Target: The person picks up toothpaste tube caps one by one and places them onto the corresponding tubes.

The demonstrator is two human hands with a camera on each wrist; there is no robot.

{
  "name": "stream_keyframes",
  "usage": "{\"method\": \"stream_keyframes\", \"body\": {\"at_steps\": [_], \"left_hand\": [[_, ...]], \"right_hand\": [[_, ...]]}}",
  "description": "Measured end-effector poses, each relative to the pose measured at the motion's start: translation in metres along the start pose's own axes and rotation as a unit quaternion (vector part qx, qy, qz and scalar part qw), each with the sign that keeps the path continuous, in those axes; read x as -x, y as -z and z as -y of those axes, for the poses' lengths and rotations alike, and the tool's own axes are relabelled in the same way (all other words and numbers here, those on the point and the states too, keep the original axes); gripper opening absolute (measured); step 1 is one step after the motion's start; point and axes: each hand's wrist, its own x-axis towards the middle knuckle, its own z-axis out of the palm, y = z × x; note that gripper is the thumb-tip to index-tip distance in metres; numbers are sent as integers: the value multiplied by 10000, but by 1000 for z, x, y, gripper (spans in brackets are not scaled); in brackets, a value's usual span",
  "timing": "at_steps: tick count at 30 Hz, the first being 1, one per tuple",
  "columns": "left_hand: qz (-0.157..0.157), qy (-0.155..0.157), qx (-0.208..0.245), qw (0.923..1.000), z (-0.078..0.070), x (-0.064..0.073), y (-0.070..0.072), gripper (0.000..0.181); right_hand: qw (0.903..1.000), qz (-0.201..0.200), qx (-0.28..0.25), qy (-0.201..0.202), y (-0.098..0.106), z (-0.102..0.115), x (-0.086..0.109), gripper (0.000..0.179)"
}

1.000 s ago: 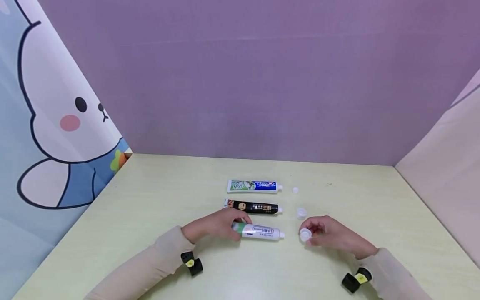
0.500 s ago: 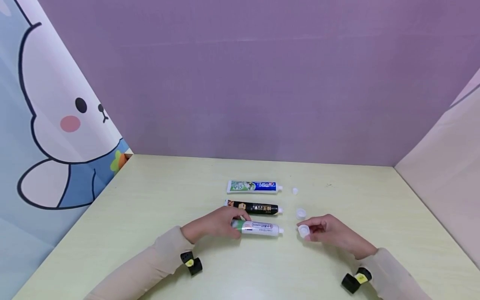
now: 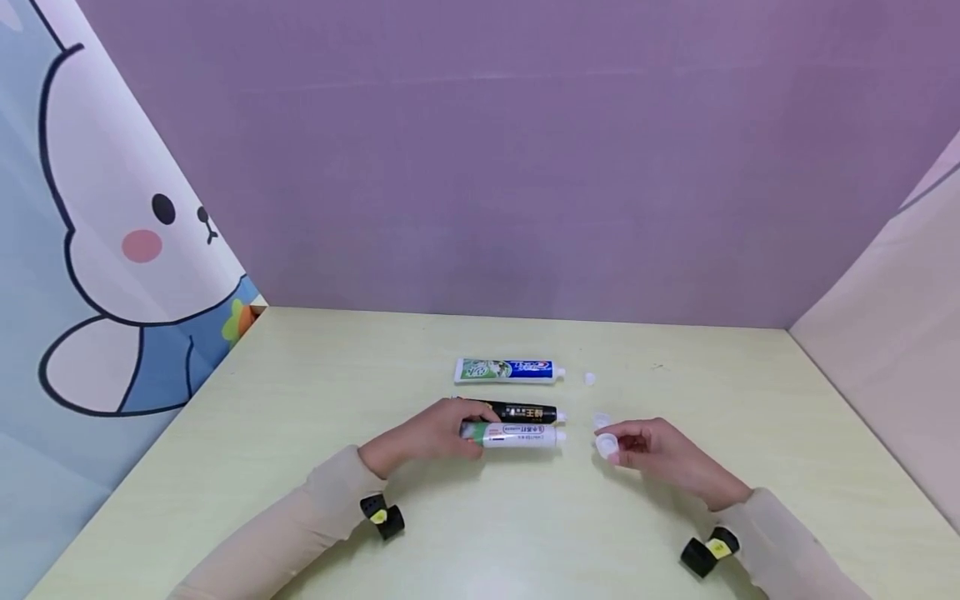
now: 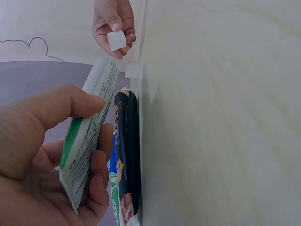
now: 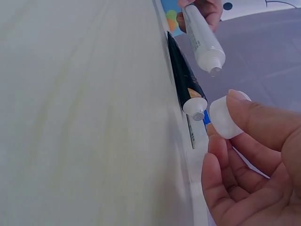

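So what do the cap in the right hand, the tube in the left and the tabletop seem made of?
Cap: probably plastic; white, smooth, fairly matte wall.
Tube: likely flexible plastic or laminate; faint sheen, thin flattened tail.
Tabletop: wood or wood-look laminate, can't tell which; satin, with grain-like streaks.

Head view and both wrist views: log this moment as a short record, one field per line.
Left hand: holds white-and-green tube, raised, uncapped
Right hand: pinches white cap, apart from that tube
Black tube: lying on table, uncapped
Blue-and-green tube: lying beyond the black tube, uncapped
Small cap: on table, off the blue-and-green tube's uncapped end
Second cap: on table, partly hidden in head view
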Motion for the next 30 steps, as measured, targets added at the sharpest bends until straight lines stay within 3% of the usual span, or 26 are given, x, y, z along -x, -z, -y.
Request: {"method": "stream_keyframes", "body": {"at_steps": [13,30], "left_hand": [[-228,-214,111,9994,-2,0,17,35],[-402,-348,283,9982,-11,-5,30,36]], "right_hand": [[9988,-218,-445,-15,-1,4,-8,32],[9966,-818,-82,61,0,16,-16,29]]}}
